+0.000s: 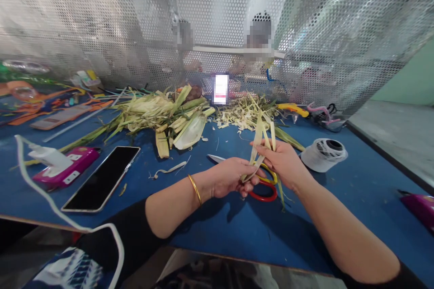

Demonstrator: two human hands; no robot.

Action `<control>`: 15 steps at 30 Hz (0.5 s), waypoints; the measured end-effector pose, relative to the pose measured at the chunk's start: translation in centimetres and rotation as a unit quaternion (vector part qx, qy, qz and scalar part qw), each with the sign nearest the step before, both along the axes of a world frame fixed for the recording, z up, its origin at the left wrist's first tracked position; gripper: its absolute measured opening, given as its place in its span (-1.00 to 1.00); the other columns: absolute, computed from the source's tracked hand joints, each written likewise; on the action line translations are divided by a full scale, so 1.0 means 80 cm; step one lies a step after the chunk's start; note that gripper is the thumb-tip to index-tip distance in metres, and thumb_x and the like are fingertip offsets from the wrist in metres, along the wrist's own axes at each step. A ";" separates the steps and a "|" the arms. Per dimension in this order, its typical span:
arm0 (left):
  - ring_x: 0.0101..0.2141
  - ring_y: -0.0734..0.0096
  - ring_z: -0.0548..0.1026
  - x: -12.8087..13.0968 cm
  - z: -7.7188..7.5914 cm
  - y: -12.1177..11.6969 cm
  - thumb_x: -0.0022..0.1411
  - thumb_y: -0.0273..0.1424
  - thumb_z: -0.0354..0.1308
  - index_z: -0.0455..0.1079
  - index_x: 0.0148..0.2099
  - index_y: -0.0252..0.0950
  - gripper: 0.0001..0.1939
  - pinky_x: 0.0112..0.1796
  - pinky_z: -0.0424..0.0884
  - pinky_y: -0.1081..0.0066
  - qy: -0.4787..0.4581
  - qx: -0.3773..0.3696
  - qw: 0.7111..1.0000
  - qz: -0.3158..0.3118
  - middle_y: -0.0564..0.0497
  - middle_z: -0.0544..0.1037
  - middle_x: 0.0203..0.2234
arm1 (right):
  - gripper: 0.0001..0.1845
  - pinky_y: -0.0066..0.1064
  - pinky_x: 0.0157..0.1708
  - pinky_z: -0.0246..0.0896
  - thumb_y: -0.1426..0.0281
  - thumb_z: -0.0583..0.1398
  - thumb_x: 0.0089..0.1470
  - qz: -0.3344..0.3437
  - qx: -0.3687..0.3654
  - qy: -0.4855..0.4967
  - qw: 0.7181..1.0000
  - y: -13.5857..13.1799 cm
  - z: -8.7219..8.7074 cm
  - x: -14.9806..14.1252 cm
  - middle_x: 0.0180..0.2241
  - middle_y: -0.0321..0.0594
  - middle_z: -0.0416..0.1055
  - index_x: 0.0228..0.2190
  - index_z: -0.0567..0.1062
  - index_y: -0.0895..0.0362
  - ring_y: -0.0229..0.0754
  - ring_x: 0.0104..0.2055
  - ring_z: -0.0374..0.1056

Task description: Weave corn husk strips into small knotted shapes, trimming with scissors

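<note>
Both of my hands work on pale green husk strips (258, 133) above the blue table. My left hand (233, 176), with a gold bangle at the wrist, is closed on the lower, folded end of the strips. Higher up and to the right, my right hand (280, 160) pinches the strips between thumb and fingers; their loose ends stand upward and one hangs below. Under the hands lies a pair of scissors (263, 198) with red and yellow handles. Its blade tip points left, and its middle is hidden by my left hand.
A heap of husks (152, 113) and a pile of scraps (246, 110) lie at the back. A white thread spool (322, 156) stands right. At left are a black phone (101, 178), a purple power strip (69, 167) and a white cable (44, 194). Perforated metal mesh (217, 4) rises behind.
</note>
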State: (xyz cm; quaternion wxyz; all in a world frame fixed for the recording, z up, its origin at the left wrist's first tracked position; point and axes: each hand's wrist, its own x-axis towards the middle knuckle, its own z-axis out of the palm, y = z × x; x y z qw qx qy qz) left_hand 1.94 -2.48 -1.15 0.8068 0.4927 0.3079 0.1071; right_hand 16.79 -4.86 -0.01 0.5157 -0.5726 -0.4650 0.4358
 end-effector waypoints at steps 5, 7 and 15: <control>-0.72 0.70 -0.06 -0.001 0.007 0.000 0.28 -0.33 0.01 0.24 -0.40 -0.32 -0.78 -0.65 -0.06 0.60 -0.016 -0.064 0.997 0.044 0.25 0.03 -0.69 | -0.65 -0.52 -0.72 -0.39 0.14 0.31 -0.17 0.009 -0.010 0.002 1.000 0.000 -0.005 0.003 -0.79 -0.54 0.02 -0.47 0.38 0.13 -0.44 -0.73 -0.17; -0.72 0.71 -0.09 -0.001 0.010 0.002 0.28 -0.29 0.01 0.18 -0.44 -0.31 -0.73 -0.67 -0.11 0.61 -0.040 -0.080 0.992 0.086 0.26 -0.01 -0.69 | -0.62 -0.54 -0.74 -0.39 0.11 0.31 -0.18 0.003 -0.011 0.036 0.999 0.000 -0.004 0.002 -0.73 -0.52 0.08 -0.44 0.37 0.12 -0.45 -0.73 -0.15; -0.74 0.68 -0.13 -0.004 0.014 0.013 0.32 -0.28 -0.09 0.23 -0.42 -0.31 -0.71 -0.70 -0.20 0.59 -0.039 0.000 0.971 0.235 0.25 -0.06 -0.71 | -0.72 -0.51 -0.73 -0.21 0.13 0.17 0.01 -0.018 0.083 -0.047 0.995 -0.002 0.005 0.003 -0.56 -0.38 0.25 -0.43 0.38 0.11 -0.43 -0.71 -0.05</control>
